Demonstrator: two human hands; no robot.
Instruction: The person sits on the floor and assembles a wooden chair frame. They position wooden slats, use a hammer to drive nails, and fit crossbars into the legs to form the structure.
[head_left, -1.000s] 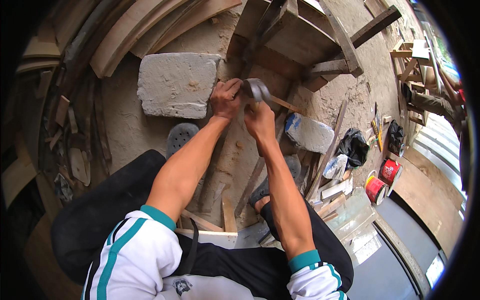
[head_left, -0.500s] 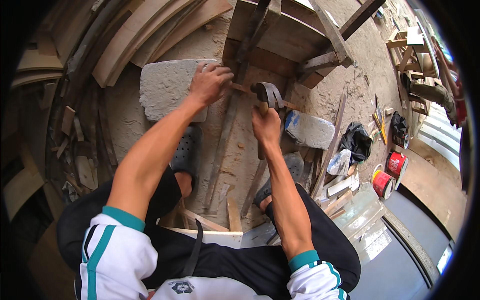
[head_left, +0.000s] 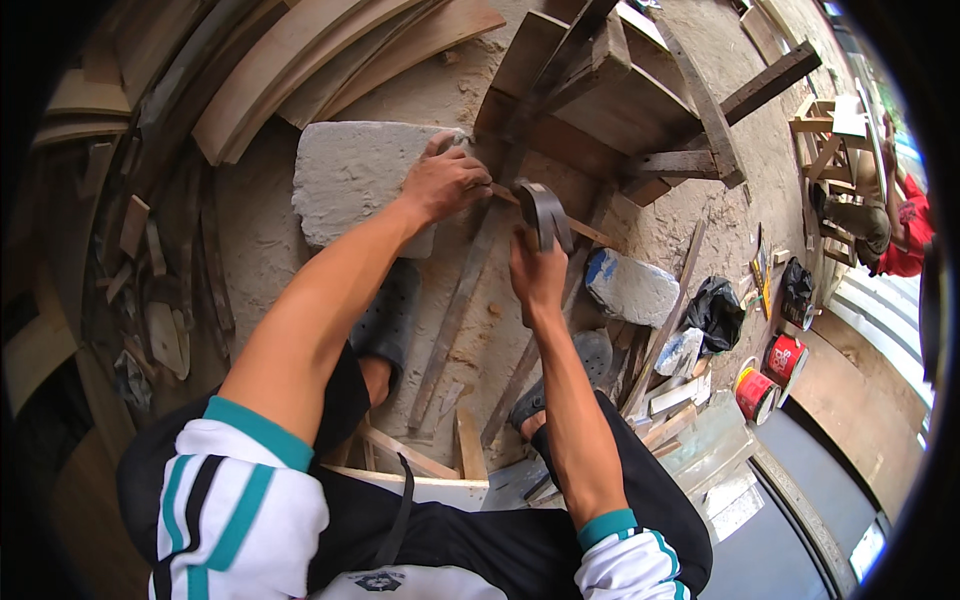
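Note:
My right hand (head_left: 538, 272) is wrapped round the handle of a claw hammer (head_left: 545, 215), its dark head raised just above the fist. Under the hammer runs a thin wooden strip (head_left: 588, 232), slanting down to the right. At the strip's left end my left hand (head_left: 446, 184) is closed, fingers curled against it; the exact grip is partly hidden. Beside that hand lies a pale concrete block (head_left: 350, 185). A smaller block with blue marks (head_left: 632, 287) sits near the strip's right end.
Beyond my hands stands a wooden frame with legs (head_left: 640, 105). Curved boards (head_left: 290, 75) are stacked far left, with scrap wood below. To the right are black plastic bags (head_left: 715, 312), red cans (head_left: 757, 394) and a handsaw (head_left: 762, 275). Another person's red sleeve (head_left: 908, 228) shows at far right.
The view has shifted, so most things appear lower or farther right. The hammer head has tilted, while both hands keep their places along the strip. More of the other person shows.

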